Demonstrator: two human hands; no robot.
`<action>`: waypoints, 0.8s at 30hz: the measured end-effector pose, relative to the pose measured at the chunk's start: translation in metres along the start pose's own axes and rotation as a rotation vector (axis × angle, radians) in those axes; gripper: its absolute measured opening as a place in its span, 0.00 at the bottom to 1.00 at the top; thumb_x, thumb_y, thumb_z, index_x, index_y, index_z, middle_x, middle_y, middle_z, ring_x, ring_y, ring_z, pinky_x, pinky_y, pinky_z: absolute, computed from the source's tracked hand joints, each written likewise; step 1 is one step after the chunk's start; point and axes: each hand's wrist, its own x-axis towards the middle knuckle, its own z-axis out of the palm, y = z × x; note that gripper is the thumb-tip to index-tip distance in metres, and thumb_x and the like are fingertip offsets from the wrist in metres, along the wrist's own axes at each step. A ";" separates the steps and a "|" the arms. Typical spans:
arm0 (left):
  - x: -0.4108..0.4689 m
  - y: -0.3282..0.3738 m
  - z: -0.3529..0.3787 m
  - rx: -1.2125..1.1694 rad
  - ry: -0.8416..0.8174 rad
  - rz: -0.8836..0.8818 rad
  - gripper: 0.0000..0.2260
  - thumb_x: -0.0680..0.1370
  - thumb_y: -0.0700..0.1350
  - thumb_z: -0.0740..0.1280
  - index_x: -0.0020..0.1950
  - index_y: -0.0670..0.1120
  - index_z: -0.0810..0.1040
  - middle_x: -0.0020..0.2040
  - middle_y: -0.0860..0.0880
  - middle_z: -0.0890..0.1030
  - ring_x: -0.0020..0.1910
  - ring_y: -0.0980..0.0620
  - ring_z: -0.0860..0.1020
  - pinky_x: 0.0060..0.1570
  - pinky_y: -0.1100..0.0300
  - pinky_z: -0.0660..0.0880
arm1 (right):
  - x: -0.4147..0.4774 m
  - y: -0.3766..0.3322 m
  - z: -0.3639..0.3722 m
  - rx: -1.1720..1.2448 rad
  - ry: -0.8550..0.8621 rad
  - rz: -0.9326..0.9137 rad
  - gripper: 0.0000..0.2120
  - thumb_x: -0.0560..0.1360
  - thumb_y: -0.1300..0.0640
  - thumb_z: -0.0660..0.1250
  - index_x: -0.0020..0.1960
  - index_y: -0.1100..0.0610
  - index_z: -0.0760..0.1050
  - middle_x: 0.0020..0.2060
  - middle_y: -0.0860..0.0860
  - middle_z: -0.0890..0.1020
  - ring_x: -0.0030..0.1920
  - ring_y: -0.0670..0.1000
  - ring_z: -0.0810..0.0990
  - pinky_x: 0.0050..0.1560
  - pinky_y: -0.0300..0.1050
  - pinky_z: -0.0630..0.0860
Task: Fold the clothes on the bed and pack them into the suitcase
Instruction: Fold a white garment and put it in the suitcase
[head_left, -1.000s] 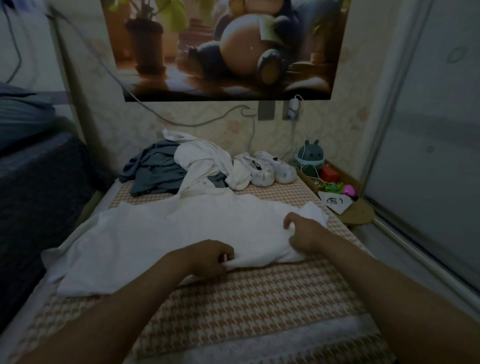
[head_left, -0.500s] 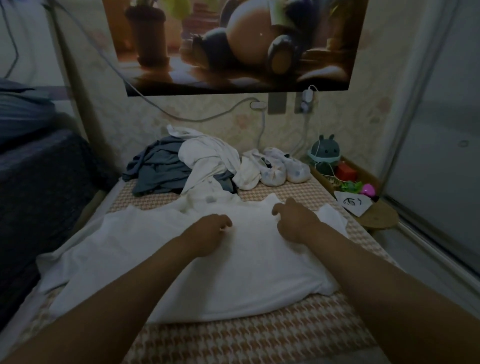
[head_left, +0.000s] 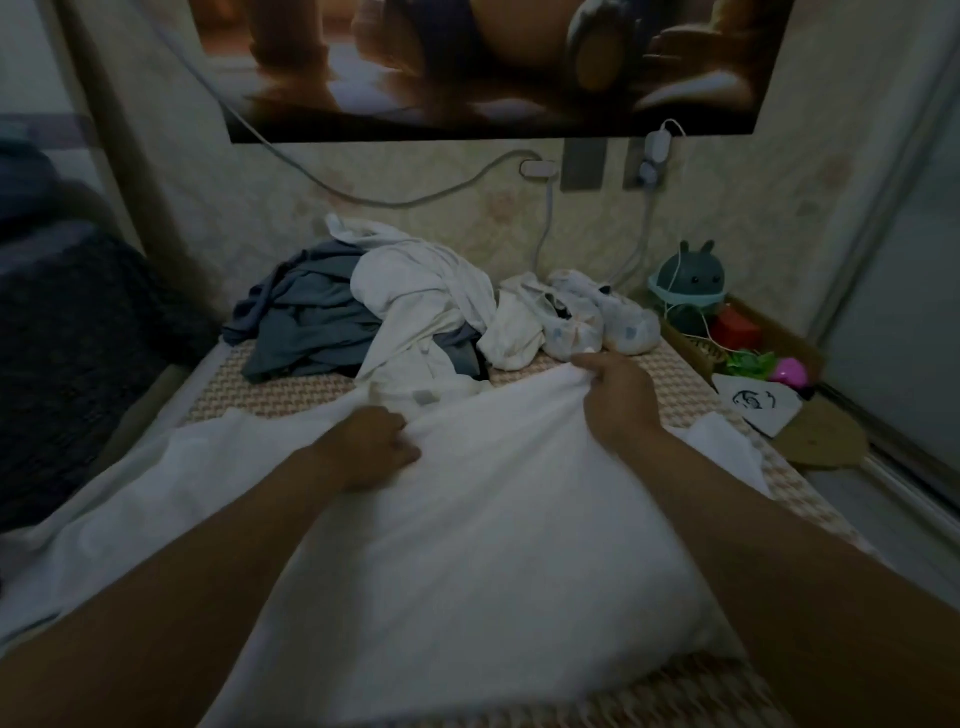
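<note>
I see left hand (head_left: 371, 449) and right hand (head_left: 618, 397) each pinching far edge of white shirt (head_left: 467, 561); cloth spreads toward me, long axis crosswise on bed (head_left: 291, 389).

poster (head_left: 493, 62) cropped at top edge, white garment (head_left: 467, 561) blurred near bottom edge

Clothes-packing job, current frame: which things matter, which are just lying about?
Job: large white cloth garment, gripped by left hand and right hand; crumpled white garment; crumpled blue-grey garment; small pale bundled pieces, probably clothes. Suitcase not in view.
Lying about: teal rabbit-eared toy; red block; pink round toy; white card with black drawing; white wall cable.
</note>
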 end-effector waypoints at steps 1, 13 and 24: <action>0.000 -0.003 -0.003 0.021 -0.009 -0.004 0.19 0.79 0.56 0.62 0.66 0.47 0.72 0.67 0.45 0.73 0.65 0.46 0.71 0.62 0.57 0.66 | 0.001 0.002 0.002 -0.005 0.020 -0.023 0.22 0.75 0.71 0.57 0.65 0.57 0.77 0.64 0.56 0.76 0.65 0.55 0.73 0.63 0.35 0.61; -0.005 -0.018 -0.002 0.135 0.564 0.160 0.17 0.65 0.34 0.74 0.52 0.44 0.78 0.44 0.42 0.78 0.40 0.42 0.76 0.38 0.53 0.70 | -0.008 -0.007 0.036 -0.623 -0.212 -0.373 0.20 0.78 0.57 0.56 0.69 0.52 0.72 0.70 0.60 0.69 0.68 0.62 0.69 0.70 0.57 0.60; -0.086 -0.137 -0.003 -0.126 0.246 -0.495 0.28 0.78 0.59 0.63 0.73 0.48 0.61 0.68 0.40 0.66 0.67 0.38 0.65 0.63 0.47 0.68 | -0.045 -0.116 0.117 -0.596 -0.249 -0.410 0.24 0.74 0.54 0.49 0.61 0.60 0.77 0.57 0.64 0.77 0.56 0.65 0.77 0.58 0.61 0.71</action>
